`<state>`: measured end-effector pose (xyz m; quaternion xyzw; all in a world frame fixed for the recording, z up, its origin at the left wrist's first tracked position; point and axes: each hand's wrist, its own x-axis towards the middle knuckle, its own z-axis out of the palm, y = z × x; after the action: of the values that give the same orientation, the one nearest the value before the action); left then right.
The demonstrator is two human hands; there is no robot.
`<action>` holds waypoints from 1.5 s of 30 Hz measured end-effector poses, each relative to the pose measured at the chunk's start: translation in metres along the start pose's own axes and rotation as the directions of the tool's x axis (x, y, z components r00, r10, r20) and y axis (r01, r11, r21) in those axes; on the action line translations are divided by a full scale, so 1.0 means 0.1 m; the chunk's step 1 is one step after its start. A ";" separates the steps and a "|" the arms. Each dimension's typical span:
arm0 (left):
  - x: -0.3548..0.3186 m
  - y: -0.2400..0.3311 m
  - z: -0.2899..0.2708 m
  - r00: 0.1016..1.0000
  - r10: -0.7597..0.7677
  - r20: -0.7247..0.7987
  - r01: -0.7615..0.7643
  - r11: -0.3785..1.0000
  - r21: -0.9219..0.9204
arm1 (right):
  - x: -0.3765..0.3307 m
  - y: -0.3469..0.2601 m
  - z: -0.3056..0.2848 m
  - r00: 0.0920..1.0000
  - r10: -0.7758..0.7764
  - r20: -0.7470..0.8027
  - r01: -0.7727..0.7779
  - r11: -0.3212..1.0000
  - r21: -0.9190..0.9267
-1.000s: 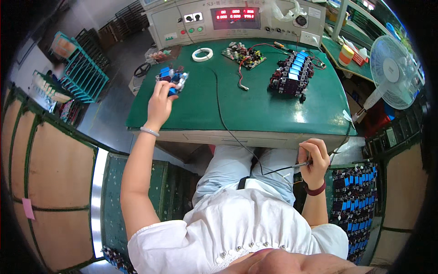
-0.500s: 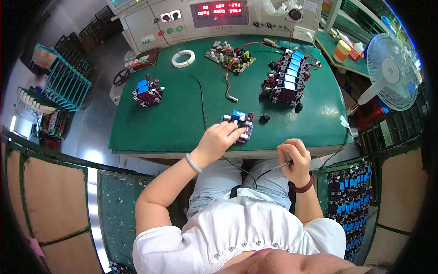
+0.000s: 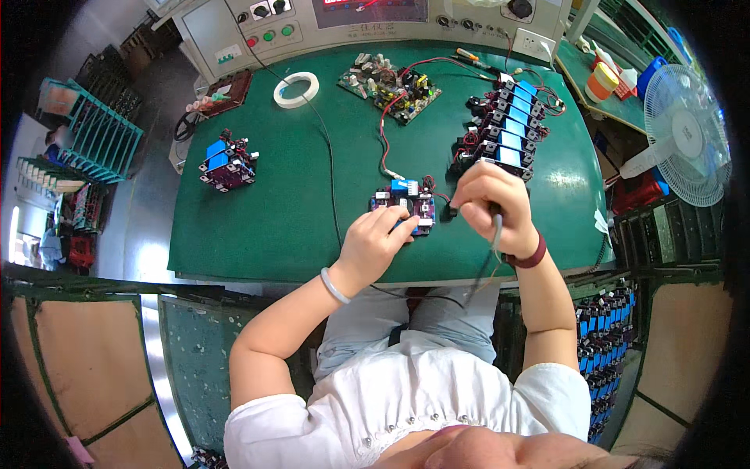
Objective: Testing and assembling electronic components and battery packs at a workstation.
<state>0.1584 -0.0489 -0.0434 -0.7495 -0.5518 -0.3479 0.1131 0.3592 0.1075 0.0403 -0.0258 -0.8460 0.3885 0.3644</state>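
Note:
My left hand grips the near side of a small purple circuit board at the table's front middle, its fingers bent over the parts. A blue block stands on the board's far edge. Thin dark red wires lead from the board to a small black round part. Just right of that part is my right hand, closed around a slim corded tool. A grey cable leaves this hand toward my lap. The tool's tip is hidden, and I cannot tell whether my fingers touch the black part.
A row of similar boards stands at the right, with a smaller group at the left. Farther back are a white tape ring and a larger circuit board with red leads. A fan stands beyond the right edge.
My right hand has risen from over my lap to beside the black part, carrying the corded tool. My left hand stays on the board. The whole view has shifted slightly.

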 end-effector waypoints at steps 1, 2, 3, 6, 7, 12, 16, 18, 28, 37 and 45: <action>0.02 -0.01 0.00 1.000 -0.023 0.020 0.024 1.000 -0.004 | 0.12 0.10 0.04 0.997 -0.070 -0.041 0.075 0.986 0.147; 0.05 -0.01 -0.01 0.999 -0.033 0.033 0.033 0.999 -0.009 | 0.19 0.16 0.06 0.998 -0.046 -0.040 0.054 0.970 0.236; 0.09 -0.02 -0.02 0.998 -0.043 0.039 0.043 0.999 -0.017 | 0.23 0.21 0.07 0.999 -0.028 -0.047 0.042 0.938 0.343; 0.20 -0.10 -0.10 0.999 -0.037 -0.012 0.036 0.997 -0.062 | 0.35 0.35 0.07 0.999 -0.039 0.030 0.026 0.936 0.350; 0.25 -0.18 -0.14 0.997 -0.070 -0.029 0.068 0.997 -0.043 | 0.38 0.40 0.07 0.997 -0.048 0.061 0.026 0.948 0.317; 0.63 -1.00 -0.17 0.964 -0.141 0.224 0.188 0.961 -0.205 | 0.29 0.40 0.20 0.928 0.325 0.185 -0.351 0.927 0.132; 0.60 -1.22 -0.02 0.934 0.007 0.358 0.138 0.916 -0.376 | 0.25 0.43 0.29 0.911 0.373 0.177 -0.350 0.925 -0.149; 0.54 -1.22 0.01 0.946 0.005 0.325 0.100 0.947 -0.306 | 0.25 0.47 0.33 0.899 0.402 0.172 -0.378 0.912 -0.158; 0.55 -1.16 -0.01 0.987 -0.051 0.155 0.126 0.843 -0.523 | 0.16 0.69 0.41 0.891 0.433 0.134 -0.438 0.899 0.009; 0.51 -1.05 0.09 0.990 -0.064 0.124 0.120 0.847 -0.519 | 0.05 0.73 0.61 0.905 0.425 -0.018 -0.423 0.903 0.076; 0.50 -1.03 0.10 0.994 -0.065 0.088 0.101 0.860 -0.500 | 0.06 0.74 0.60 0.893 0.450 -0.014 -0.448 0.892 0.056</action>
<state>0.0762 0.0317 -0.0409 -0.7399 -0.4772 -0.4588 -0.1200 0.2992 0.1227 -0.0318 -0.2161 -0.8020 0.4834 0.2765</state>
